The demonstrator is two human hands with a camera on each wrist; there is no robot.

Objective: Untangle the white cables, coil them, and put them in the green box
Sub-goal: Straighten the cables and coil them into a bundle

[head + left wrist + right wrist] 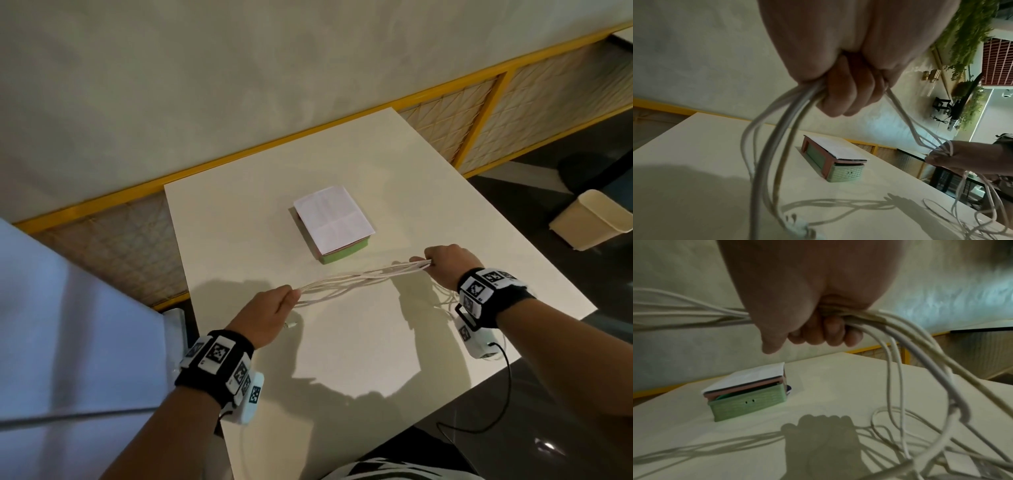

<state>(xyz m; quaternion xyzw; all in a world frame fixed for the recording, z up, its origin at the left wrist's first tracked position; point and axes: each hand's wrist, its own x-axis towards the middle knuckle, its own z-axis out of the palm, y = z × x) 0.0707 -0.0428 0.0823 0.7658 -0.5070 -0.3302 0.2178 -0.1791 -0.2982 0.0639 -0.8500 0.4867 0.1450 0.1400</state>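
Note:
Several white cables point(359, 279) stretch in a loose bundle above the white table point(342, 359) between my two hands. My left hand point(270, 310) grips one end in a fist; in the left wrist view its curled fingers point(846, 95) close round the cables point(777, 146). My right hand point(445, 265) grips the other end, fingers point(826, 331) curled round the strands point(920, 353), whose slack falls in loops on the table below. The green box point(342, 255) sits beyond the cables at the table's middle, covered by a pink lid and a white sheet of paper point(334, 217).
A cable plug point(291, 324) hangs below my left hand. Loose cable loops point(900, 426) lie by the table's right edge. A cream bin point(596, 219) stands on the dark floor to the right. A wall with a yellow rail point(308, 133) runs behind the table.

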